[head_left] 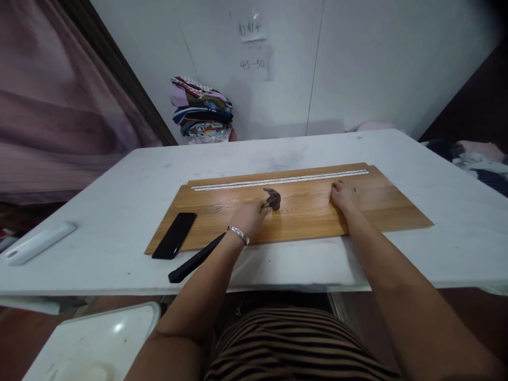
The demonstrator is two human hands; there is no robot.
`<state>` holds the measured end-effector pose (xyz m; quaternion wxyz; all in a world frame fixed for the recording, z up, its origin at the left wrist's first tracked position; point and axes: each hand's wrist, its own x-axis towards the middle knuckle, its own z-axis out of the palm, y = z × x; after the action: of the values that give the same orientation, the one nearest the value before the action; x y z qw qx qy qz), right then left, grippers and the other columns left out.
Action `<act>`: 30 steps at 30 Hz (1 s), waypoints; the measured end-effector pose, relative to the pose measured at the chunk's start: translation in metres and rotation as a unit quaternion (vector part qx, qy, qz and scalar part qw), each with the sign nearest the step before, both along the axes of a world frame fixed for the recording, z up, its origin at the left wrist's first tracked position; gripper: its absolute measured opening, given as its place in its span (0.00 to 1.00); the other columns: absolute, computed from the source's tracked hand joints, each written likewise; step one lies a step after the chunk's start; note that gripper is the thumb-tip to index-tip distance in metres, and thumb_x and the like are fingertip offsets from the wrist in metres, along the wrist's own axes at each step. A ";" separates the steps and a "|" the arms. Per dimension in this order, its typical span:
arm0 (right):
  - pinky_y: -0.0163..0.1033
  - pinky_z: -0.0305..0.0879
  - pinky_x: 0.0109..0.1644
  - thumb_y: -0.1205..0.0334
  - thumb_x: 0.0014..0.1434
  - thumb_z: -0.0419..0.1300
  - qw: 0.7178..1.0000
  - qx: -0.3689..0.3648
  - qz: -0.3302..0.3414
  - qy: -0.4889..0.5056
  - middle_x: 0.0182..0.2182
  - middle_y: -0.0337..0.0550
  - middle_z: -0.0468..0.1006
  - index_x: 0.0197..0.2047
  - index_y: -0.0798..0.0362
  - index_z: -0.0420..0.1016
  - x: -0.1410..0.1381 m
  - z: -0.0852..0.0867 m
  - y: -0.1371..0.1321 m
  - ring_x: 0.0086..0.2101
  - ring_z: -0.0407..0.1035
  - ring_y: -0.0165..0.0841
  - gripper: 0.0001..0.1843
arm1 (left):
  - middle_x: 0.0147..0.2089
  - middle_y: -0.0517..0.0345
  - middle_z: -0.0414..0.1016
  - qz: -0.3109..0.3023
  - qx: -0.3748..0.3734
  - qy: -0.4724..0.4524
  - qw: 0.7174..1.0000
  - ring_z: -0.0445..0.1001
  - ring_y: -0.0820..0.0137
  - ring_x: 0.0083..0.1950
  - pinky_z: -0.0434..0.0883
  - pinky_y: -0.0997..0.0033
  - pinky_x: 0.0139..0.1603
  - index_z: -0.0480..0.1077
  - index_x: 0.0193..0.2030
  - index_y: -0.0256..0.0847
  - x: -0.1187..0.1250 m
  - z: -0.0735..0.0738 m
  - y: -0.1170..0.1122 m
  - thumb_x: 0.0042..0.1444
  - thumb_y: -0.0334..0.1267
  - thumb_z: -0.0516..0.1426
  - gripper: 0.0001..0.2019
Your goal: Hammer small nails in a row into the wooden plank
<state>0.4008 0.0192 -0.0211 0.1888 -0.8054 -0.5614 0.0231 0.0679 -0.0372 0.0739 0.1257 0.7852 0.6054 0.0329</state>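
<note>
My left hand (246, 217), with a silver bracelet at the wrist, is closed around the upper handle of a claw hammer (273, 200). The hammer lies low over a wood-grain board (313, 222), its black grip sticking out behind the hand past the front edge. My right hand (344, 197) rests on the board's right half with its fingers curled together; whatever they may hold is too small or hidden. A few loose nails (217, 208) lie left of my left hand. Right of the hammer head runs a short row of tiny dark marks (289, 209), nails or holes.
Two white measuring strips (278, 180) run along the board's far side. A black phone (174, 236) lies on its left end. The white table (119, 185) carries a white-handled object (42, 242) at left. Folded clothes (204, 111) are stacked against the wall; a white stool (99, 333) stands below.
</note>
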 end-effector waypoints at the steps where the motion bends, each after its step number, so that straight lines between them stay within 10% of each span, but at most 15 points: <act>1: 0.51 0.54 0.61 0.63 0.66 0.46 1.000 -0.002 -0.001 0.001 0.55 0.51 0.77 0.48 0.51 0.81 0.000 0.000 0.000 0.56 0.65 0.43 0.22 | 0.46 0.47 0.82 0.003 0.001 0.001 1.000 0.79 0.61 0.47 0.68 0.69 0.42 0.75 0.49 0.41 0.000 0.001 0.000 0.68 0.49 0.50 0.18; 30: 0.52 0.54 0.62 0.62 0.66 0.46 1.000 0.003 0.004 0.004 0.56 0.53 0.76 0.50 0.51 0.81 0.001 -0.001 0.001 0.57 0.64 0.44 0.23 | 0.47 0.46 0.82 0.006 -0.003 0.005 1.000 0.79 0.59 0.48 0.68 0.67 0.42 0.76 0.49 0.42 0.001 -0.001 0.001 0.68 0.49 0.50 0.18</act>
<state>0.4022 0.0197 -0.0225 0.1937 -0.8026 -0.5636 0.0255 0.0689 -0.0366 0.0733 0.1244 0.7814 0.6109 0.0280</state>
